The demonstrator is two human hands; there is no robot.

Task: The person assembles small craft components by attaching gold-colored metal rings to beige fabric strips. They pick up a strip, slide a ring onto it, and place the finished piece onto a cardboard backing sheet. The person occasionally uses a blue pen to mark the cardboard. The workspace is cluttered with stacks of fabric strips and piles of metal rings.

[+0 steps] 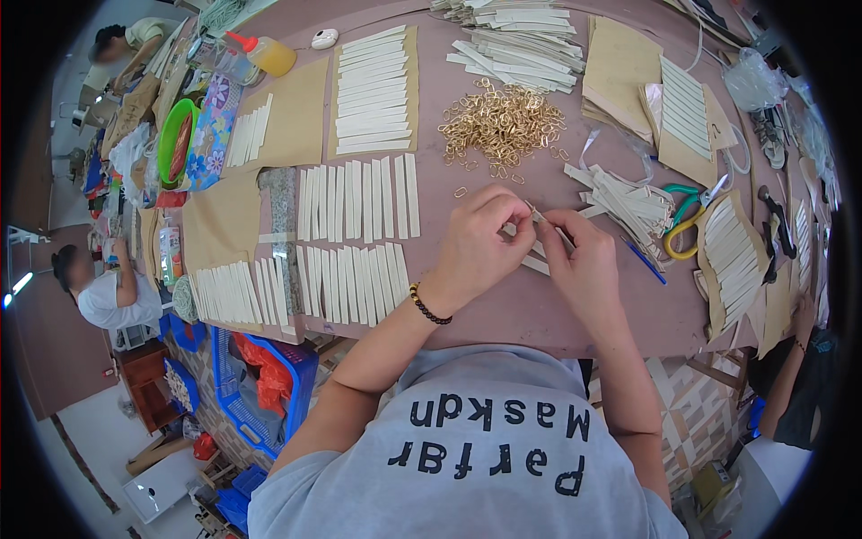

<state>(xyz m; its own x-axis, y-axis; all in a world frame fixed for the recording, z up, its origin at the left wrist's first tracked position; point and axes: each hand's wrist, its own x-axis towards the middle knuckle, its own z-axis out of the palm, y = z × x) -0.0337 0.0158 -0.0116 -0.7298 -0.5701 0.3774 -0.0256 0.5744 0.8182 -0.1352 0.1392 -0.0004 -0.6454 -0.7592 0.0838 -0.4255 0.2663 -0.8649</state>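
In front of my chest, at the near part of the table, both hands meet over a narrow white strip (539,216). My left hand (478,241) pinches the strip's far end, where a small gold-coloured bit shows, probably a metal ring; the fingers partly cover it. My right hand (582,260) is closed on the same strip from the other side. Just beyond them lies a heap of gold metal rings (503,124), with a few stray ones at its near edge. Loose white strips (636,205) are piled to the right of my right hand.
Rows of white strips (357,198) lie at left, some on brown card (285,108). More strips are stacked (521,45) at the far side. Scissors (691,211) and a blue pen (645,260) lie right. A yellow glue bottle (269,56) stands far left. Other people work nearby.
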